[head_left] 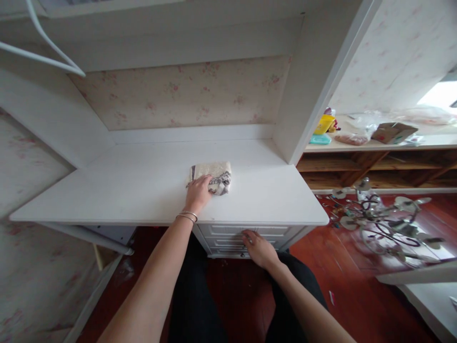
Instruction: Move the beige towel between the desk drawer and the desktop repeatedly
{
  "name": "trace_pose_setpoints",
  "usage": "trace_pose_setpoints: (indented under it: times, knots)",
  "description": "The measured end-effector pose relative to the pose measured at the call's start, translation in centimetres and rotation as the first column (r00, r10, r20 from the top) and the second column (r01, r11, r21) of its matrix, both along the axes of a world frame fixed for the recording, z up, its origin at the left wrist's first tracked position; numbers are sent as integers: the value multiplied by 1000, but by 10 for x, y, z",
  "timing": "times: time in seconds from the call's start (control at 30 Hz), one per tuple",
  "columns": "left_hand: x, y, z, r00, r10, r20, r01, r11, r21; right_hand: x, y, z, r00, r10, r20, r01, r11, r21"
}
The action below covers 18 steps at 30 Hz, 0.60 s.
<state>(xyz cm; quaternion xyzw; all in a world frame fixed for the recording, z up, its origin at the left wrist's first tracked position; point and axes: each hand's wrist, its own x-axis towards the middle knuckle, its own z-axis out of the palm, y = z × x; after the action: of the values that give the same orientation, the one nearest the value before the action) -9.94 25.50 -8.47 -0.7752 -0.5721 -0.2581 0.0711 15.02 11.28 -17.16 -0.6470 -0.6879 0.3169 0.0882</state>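
A folded cloth [217,170], cream with a dark grey pattern, lies on the white desk top [143,178]. My left hand [199,193] rests over its near left part, fingers bent on the fabric and closed on it; two thin bangles circle the wrist. Below the desk edge, my right hand [260,250] is at the front of the top drawer [221,230], its fingers curled where the knob sits, which they mostly cover. Under that hand, a dark knob [243,255] shows on a lower drawer. The drawers look closed.
White side panels and an upper shelf [185,43] frame the desk; a white cable [53,59] hangs at upper left. To the right, a chandelier [389,219] lies on the red wooden floor [342,267]. Behind it, a low shelf unit [400,161] carries a cardboard box [392,132] and bags.
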Motion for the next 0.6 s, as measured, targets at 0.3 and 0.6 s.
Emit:
trace_pose_setpoints:
  times: [0.3, 0.6]
  knots:
    - [-3, 5, -4, 1000, 0, 19, 0, 1000, -17, -2, 4, 8, 996, -37, 86, 34, 999, 34]
    - [0, 2, -1, 999, 13, 50, -11, 999, -41, -3, -1, 23, 975, 47, 218, -55, 998, 29]
